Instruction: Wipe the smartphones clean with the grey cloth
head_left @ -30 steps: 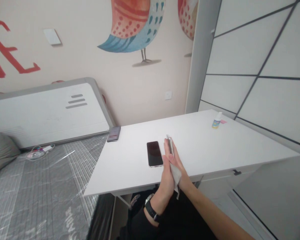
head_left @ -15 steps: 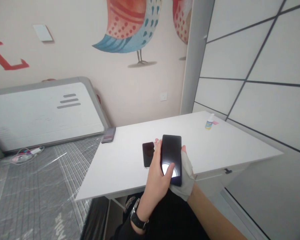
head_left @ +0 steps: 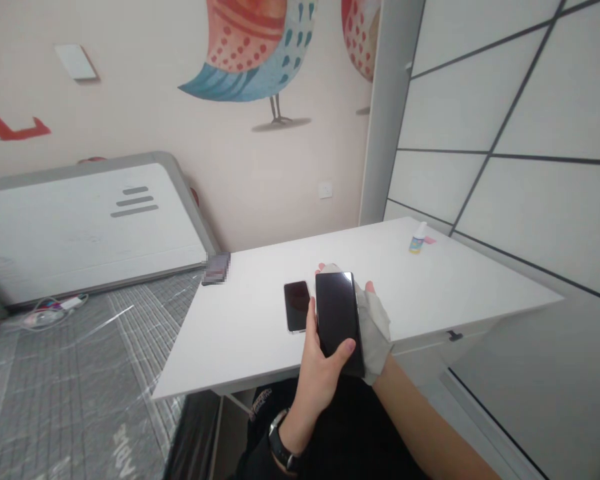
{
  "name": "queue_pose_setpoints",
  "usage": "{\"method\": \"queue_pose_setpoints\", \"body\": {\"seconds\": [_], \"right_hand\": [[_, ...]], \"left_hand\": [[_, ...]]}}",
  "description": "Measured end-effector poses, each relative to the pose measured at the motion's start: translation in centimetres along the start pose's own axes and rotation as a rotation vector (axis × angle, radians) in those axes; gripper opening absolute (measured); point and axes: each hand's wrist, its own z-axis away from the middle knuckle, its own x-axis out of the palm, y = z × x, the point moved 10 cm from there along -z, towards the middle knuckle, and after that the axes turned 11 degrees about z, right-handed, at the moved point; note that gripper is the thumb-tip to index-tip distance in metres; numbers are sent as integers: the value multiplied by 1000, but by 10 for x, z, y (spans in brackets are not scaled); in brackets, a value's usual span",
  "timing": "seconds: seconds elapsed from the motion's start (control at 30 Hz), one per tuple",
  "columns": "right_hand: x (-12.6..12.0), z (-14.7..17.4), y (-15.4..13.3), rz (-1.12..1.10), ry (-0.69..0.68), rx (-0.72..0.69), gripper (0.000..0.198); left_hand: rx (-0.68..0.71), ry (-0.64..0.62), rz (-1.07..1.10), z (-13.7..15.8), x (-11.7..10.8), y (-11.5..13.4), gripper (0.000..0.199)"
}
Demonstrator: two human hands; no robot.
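Note:
A black smartphone [head_left: 336, 317] with a dark, glossy screen is held upright above the front edge of the table. My left hand [head_left: 319, 380] grips it from the left, thumb across the lower screen and fingers along the side. Behind the phone and to its right is my right hand [head_left: 370, 287], mostly covered by a pale grey cloth [head_left: 376, 327] that it presses to the phone's back; a few fingertips show. A second phone [head_left: 296, 307], in a clear case with its screen dark, lies on the table just left of my hands.
The white table [head_left: 220, 333] has a blurred dark box [head_left: 216, 268] at its back left corner. A small spray bottle [head_left: 417, 239] stands at the far right beside a pink slip [head_left: 430, 241]. A plastic-covered mattress [head_left: 70, 373] lies left; a white panelled wardrobe [head_left: 540, 220] rises right.
The cloth in my right hand has slid upward behind the phone and now shows above its top edge. The phone's tilt has changed, and the bright reflection low on its screen is gone.

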Motion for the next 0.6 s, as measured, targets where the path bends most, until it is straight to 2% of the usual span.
{"method": "queue_pose_setpoints", "body": {"seconds": [0.23,0.6], "right_hand": [[-3,-5,-4,15,24,-17,70],[-9,-9,-24,26,53,-101,74]], "left_hand": [[-8,-4,-21,1,-2,-1,88],[-108,-21,73,5,6,-11,78]]}}
